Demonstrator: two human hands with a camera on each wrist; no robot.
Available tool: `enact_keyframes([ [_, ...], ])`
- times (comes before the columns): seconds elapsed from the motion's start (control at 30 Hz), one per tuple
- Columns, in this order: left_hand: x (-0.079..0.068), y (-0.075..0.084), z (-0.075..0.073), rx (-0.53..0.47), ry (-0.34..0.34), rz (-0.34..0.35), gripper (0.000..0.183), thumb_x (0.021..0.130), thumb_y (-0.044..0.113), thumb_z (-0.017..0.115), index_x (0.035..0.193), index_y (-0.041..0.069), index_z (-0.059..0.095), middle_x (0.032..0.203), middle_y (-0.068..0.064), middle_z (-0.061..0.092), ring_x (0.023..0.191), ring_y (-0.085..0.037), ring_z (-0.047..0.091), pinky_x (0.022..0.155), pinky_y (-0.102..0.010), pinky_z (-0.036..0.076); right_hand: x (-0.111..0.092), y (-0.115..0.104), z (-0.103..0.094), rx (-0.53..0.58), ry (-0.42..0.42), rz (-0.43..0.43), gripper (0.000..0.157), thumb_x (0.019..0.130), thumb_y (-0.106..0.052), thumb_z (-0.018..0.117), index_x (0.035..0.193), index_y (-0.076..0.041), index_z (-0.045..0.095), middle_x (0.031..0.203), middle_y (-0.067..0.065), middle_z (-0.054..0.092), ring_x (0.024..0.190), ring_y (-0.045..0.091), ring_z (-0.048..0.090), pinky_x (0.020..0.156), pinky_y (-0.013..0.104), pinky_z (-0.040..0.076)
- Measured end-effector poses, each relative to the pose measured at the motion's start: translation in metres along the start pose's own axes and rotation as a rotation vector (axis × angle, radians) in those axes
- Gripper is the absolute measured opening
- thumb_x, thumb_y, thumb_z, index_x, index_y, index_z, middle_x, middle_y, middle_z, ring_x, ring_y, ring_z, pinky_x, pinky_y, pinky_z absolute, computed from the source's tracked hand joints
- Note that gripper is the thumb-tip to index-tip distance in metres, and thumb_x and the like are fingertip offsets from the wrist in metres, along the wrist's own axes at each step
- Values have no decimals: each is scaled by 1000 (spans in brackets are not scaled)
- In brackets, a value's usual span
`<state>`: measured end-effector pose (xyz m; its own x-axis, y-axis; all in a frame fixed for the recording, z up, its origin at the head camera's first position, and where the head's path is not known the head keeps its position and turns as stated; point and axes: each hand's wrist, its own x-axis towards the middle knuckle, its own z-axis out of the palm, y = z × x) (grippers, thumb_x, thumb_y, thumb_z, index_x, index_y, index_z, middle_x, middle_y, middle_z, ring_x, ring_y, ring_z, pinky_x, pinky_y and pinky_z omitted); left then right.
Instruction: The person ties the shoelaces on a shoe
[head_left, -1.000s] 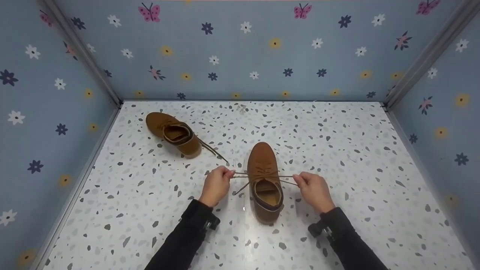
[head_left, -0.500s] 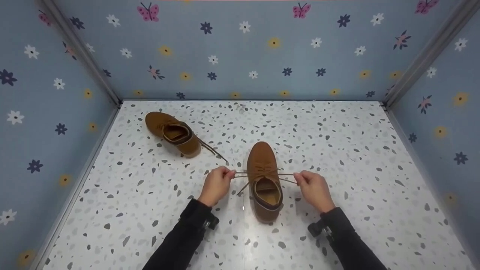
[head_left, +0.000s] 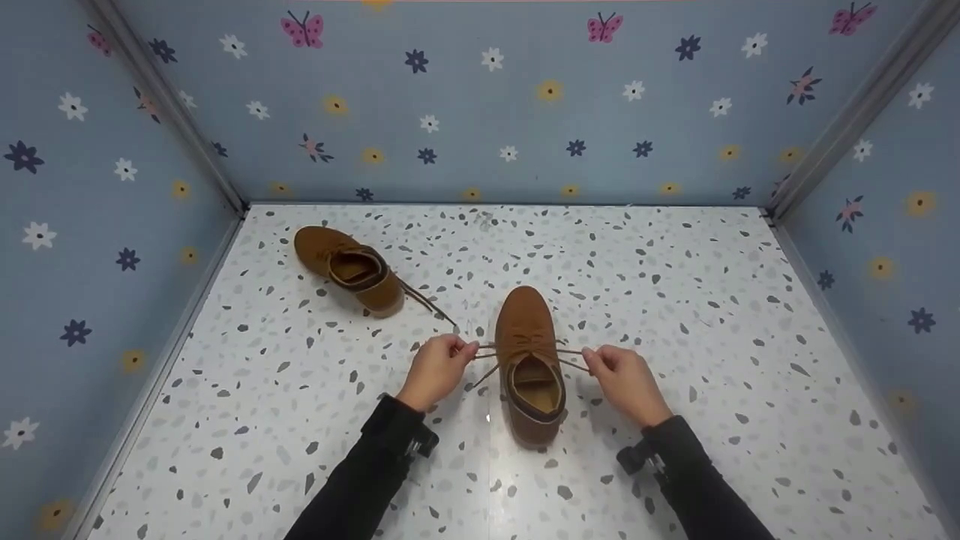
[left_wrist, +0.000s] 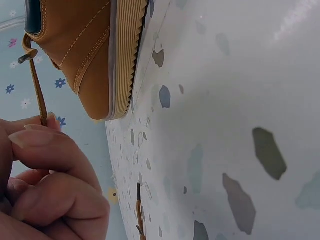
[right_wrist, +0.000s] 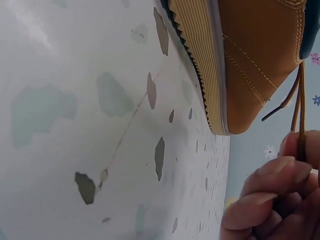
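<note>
A brown lace-up shoe [head_left: 526, 309] stands upright on the floor between both hands, its toe pointing away from me. On its left side, my left hand [head_left: 437, 370] pinches the shoelace [left_wrist: 37, 90] between thumb and forefinger. My right hand [head_left: 630, 381] pinches the shoelace [right_wrist: 301, 115] on the other side, where two strands run side by side into the fingers. The strands stretch sideways from the crossing over the tongue. One loose lace end [head_left: 486, 376] sticks out at the lower left of the shoe; a dark-tipped end also shows in the right wrist view.
The matching brown shoe [head_left: 319, 244] sits at the back left, turned at an angle, its laces [head_left: 427, 301] trailing toward my left hand. Blue flowered panels [head_left: 480, 105] enclose the speckled white surface [head_left: 675, 285] at the back and both sides.
Both hands have come slightly closer to the shoe, so the lace stretches showing beside it are a little shorter. The grip of each stays the same, and both shoes stay in place.
</note>
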<state>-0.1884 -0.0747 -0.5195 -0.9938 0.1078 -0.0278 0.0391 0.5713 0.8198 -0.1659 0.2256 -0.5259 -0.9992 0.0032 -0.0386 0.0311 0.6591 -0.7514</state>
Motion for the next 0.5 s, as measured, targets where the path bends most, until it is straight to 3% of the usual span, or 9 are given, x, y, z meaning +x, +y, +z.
enact_keyframes([
  [0.17, -2, 2, 1, 44, -30, -44, 25, 94, 28, 69, 79, 8, 65, 64, 3, 49, 58, -14, 46, 58, -31, 39, 0, 1, -1, -13, -65, 19, 36, 100, -40, 58, 80, -13, 71, 73, 4, 63, 62, 17, 52, 59, 33, 42],
  [0.3, -3, 3, -1, 19, -21, -59, 20, 92, 27, 72, 90, 8, 65, 63, 2, 50, 54, -13, 46, 53, -29, 39, 0, 0, -6, -25, -64, 18, 36, 100, -41, 59, 86, -11, 74, 67, 1, 60, 57, 16, 51, 56, 32, 41],
  [0.4, -5, 5, -5, -13, 6, -43, 20, 92, 25, 72, 96, 8, 64, 62, 2, 51, 52, -13, 46, 51, -29, 38, -1, -2, -11, -34, -42, 0, 36, 100, -39, 59, 93, -8, 75, 62, -1, 55, 54, 15, 49, 53, 31, 40],
  [0.5, -9, 13, -11, -29, 23, 0, 18, 93, 25, 71, 93, 8, 65, 61, 2, 51, 51, -13, 45, 51, -29, 38, -3, -6, -16, -36, -6, -30, 34, 100, -36, 60, 102, -6, 75, 63, -1, 55, 55, 15, 50, 54, 31, 40],
])
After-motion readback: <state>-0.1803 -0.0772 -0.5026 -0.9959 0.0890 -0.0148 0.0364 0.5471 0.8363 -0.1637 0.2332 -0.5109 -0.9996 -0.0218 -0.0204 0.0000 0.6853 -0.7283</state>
